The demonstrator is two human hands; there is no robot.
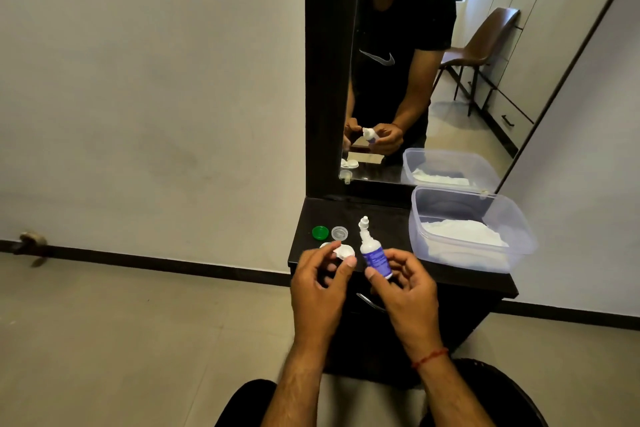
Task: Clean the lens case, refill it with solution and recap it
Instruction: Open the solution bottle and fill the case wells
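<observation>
My right hand (405,288) grips a small white solution bottle (372,251) with a purple label, held upright and tilted slightly left above the dark dresser top (391,218). Its white nozzle tip points up. The white lens case (343,251) lies on the dresser top, partly hidden behind my left hand (318,284). That hand hovers over it with loosely curled fingers and holds nothing. A green cap (320,232) and a clear cap (339,233) lie side by side just behind the case.
A clear plastic tub (519,218) with white tissue in it stands on the right of the dresser top. A mirror (485,80) rises behind, reflecting me and a chair. A drawer handle (369,302) shows below the top. Wall and tiled floor lie to the left.
</observation>
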